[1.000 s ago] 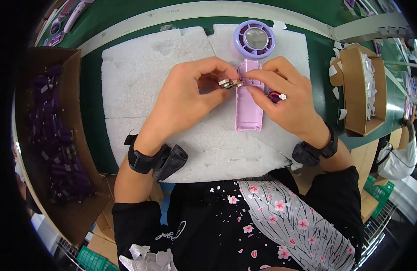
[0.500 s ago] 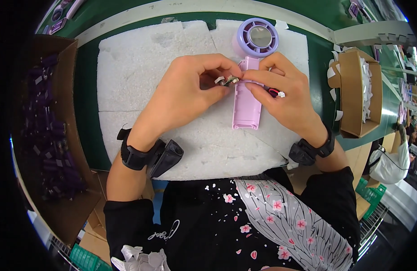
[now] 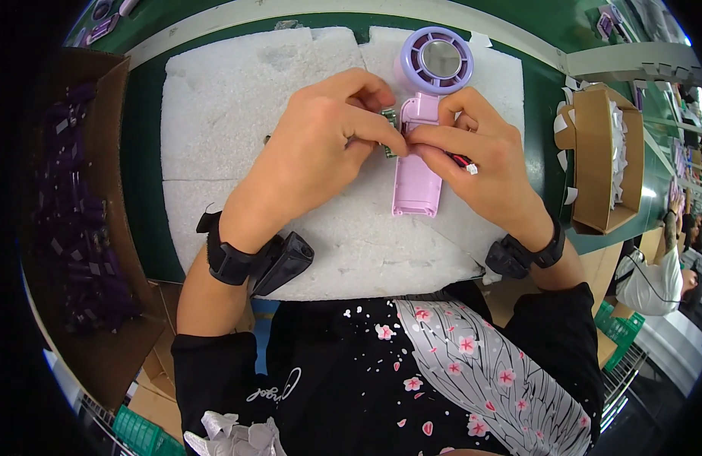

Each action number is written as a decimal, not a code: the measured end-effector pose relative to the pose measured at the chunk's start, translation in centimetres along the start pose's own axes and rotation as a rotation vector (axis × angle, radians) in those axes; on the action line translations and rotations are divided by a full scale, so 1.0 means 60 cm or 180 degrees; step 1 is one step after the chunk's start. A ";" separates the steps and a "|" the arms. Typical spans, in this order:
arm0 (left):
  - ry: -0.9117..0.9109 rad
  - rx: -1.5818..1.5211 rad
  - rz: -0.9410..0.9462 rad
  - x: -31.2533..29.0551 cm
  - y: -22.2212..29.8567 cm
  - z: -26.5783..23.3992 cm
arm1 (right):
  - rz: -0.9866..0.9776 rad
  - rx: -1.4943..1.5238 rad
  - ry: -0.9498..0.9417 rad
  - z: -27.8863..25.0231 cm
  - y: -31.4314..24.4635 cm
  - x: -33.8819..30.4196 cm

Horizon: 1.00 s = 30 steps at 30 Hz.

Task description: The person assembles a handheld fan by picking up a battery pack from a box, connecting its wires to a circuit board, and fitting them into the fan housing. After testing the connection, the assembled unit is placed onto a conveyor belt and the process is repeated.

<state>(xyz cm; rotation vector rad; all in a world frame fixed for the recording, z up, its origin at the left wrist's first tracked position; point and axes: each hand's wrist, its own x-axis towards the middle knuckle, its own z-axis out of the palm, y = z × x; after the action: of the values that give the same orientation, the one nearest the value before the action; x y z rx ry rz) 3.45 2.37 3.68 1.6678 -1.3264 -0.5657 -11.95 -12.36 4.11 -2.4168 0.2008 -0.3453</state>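
Note:
A lilac handheld fan with a round head [image 3: 435, 61] lies face up, its pink handle shell [image 3: 417, 186] open like a trough toward me. At the left edge of the handle, the fingers of my left hand [image 3: 313, 140] are closed around a small green circuit board [image 3: 389, 118], which they partly cover. My right hand [image 3: 484, 148] pinches at the handle's upper part. Red and black wires [image 3: 462, 160] with a white plug [image 3: 472, 169] stick out under its fingers. Both hands' fingertips almost meet over the shell, hiding what lies between them.
The fan rests on a white foam sheet [image 3: 222, 114] on a green table. A deep cardboard box [image 3: 112, 190] of purple parts stands at left. To the right is a smaller carton [image 3: 590, 152] holding white pieces. Another person [image 3: 655, 277] is at far right.
My left hand's fingers have shifted and its index finger now reaches across the circuit board, which has turned more upright beside the handle. The right hand has stayed almost in place.

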 end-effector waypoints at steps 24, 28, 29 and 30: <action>-0.0274 -0.0237 0.0058 0.003 0.014 0.002 | -0.0285 0.0206 0.0235 -0.004 0.008 -0.014; -0.0214 -0.0273 -0.0008 0.000 0.018 0.003 | -0.0158 0.0212 0.0254 -0.001 -0.002 -0.011; -0.0215 -0.0277 -0.0011 0.000 0.018 0.003 | -0.0155 0.0213 0.0251 -0.001 -0.005 -0.011; -0.0271 -0.0303 -0.0073 0.001 0.018 0.002 | -0.0219 0.0055 0.0230 -0.002 -0.010 -0.011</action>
<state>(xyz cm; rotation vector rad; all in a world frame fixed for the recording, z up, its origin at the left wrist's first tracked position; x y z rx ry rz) 2.81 2.26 4.54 1.5985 -1.3217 -0.7097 -12.60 -11.86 4.46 -2.4002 0.1465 -0.4643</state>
